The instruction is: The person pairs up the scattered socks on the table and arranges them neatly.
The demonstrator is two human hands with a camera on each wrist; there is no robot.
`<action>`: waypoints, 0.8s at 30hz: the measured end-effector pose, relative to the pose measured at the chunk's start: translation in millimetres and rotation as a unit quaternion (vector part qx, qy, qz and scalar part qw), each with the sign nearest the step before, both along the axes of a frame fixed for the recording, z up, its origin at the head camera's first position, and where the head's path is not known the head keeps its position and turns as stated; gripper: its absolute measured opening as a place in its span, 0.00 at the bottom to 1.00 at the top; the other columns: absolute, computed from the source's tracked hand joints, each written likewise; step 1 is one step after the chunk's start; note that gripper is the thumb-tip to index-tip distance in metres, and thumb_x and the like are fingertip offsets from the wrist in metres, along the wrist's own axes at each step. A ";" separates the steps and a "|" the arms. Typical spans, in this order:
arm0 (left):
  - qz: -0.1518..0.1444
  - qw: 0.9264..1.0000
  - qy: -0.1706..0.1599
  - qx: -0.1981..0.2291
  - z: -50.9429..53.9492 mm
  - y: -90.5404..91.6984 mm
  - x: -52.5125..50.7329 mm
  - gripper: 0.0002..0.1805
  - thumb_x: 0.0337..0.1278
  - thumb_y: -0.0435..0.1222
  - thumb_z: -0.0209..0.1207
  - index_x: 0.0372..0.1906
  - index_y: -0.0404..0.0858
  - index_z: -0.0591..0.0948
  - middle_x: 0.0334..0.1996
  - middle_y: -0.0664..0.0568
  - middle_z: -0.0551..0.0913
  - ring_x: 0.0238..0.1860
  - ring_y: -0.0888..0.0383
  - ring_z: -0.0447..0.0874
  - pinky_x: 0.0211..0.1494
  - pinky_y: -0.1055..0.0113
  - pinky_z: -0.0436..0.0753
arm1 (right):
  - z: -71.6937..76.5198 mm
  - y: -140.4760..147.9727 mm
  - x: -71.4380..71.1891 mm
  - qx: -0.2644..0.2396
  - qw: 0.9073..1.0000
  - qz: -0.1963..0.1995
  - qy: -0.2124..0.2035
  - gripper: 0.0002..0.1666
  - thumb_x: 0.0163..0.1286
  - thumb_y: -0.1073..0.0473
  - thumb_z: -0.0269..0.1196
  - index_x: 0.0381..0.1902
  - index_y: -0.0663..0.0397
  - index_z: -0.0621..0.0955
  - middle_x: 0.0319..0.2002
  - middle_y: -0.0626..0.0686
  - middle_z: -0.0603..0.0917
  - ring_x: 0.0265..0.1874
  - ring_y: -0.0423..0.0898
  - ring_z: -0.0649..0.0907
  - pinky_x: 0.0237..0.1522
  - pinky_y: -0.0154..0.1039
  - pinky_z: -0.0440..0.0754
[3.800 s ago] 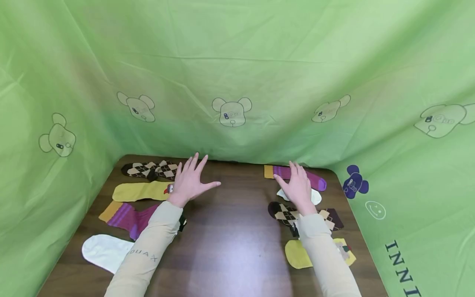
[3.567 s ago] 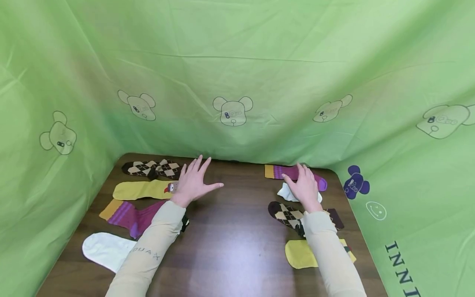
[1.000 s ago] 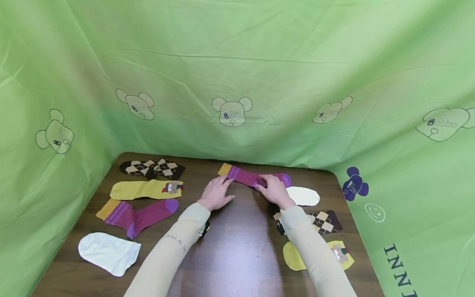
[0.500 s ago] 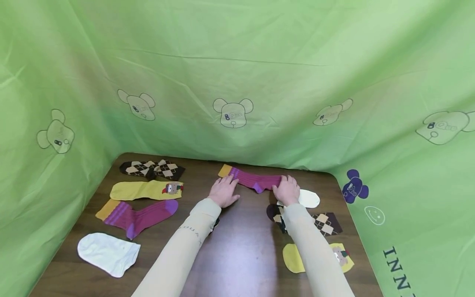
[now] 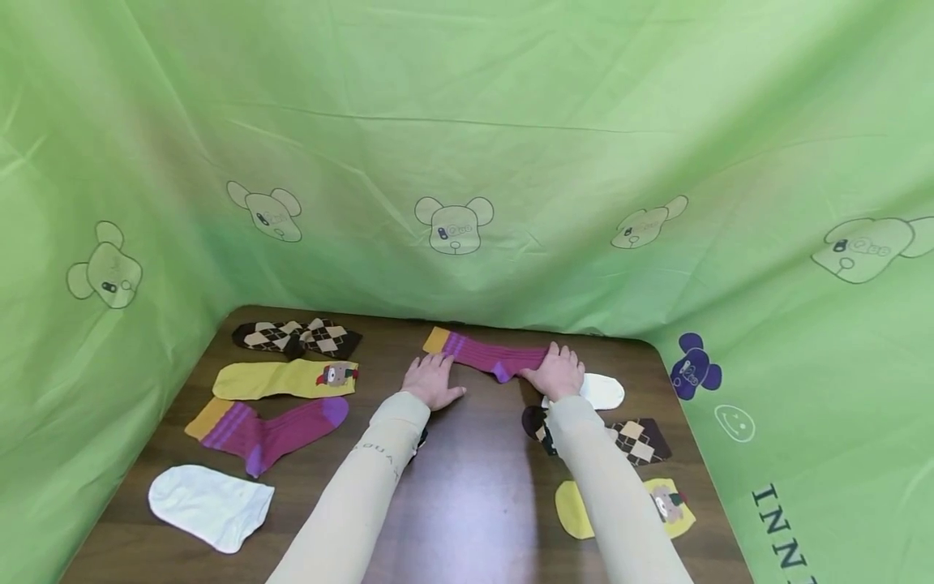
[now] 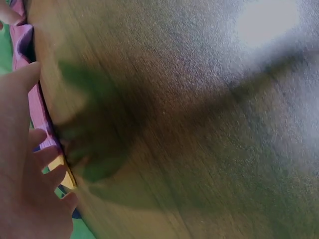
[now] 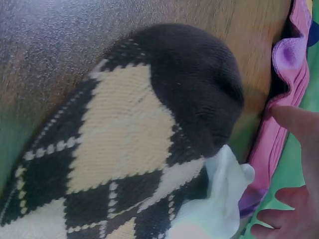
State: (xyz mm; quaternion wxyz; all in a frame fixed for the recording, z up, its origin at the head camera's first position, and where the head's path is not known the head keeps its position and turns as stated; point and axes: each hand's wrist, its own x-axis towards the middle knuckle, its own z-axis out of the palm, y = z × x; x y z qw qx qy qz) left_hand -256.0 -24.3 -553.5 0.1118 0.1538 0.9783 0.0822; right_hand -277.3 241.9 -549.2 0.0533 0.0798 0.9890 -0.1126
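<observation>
A purple sock [image 5: 477, 353] with a yellow cuff and lilac heel lies flat at the table's back middle. My left hand [image 5: 432, 381] rests at its cuff end, fingers loosely spread. My right hand [image 5: 558, 373] lies over its toe end, which it hides in the head view. In the right wrist view my thumb touches the purple sock [image 7: 279, 119]. Just in front of my right hand are a white sock [image 5: 606, 392] and a brown argyle sock [image 5: 638, 440], the latter partly under my forearm.
Down the left side lie an argyle sock [image 5: 332, 337], a yellow sock [image 5: 270, 379] with an animal face, another purple sock [image 5: 292, 430] and a white sock [image 5: 207, 507]. A yellow sock [image 5: 576, 511] lies at front right. Green cloth [image 5: 452, 292] hangs around the brown table [image 5: 467, 503].
Both hands have come down from above the table onto the purple sock. That sock has shifted left from the back right corner to the back middle, its toe end now under my right hand.
</observation>
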 end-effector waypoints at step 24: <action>0.117 0.960 0.142 0.211 -23.8 -50.0 9.0 0.29 0.56 0.31 0.70 0.64 0.34 0.77 0.59 0.34 0.71 0.59 0.35 0.69 0.56 0.43 0.76 | -4.1 -30.0 21.7 -0.017 0.997 0.067 0.021 0.62 0.58 0.32 0.72 0.75 0.68 0.63 0.67 0.70 0.71 0.65 0.67 0.71 0.67 0.59 0.64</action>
